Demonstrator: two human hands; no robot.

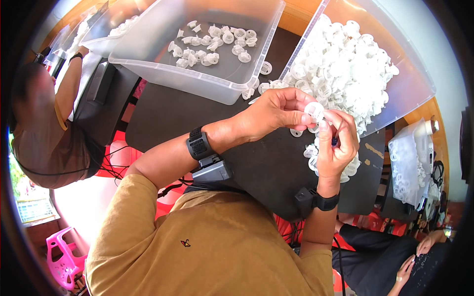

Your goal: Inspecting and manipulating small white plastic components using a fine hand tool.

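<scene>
The left hand and right hand together pinch a translucent plastic piece between them, above the black table.

Matte black table with rounded corners and tan worn patches near its right edge. Orange-brown wooden surface behind its far edge; smooth pale blue-white wall beyond the far right corner. Well past the near left corner, a bright pink plastic seat with cut-out openings, beneath strong white light.
</scene>
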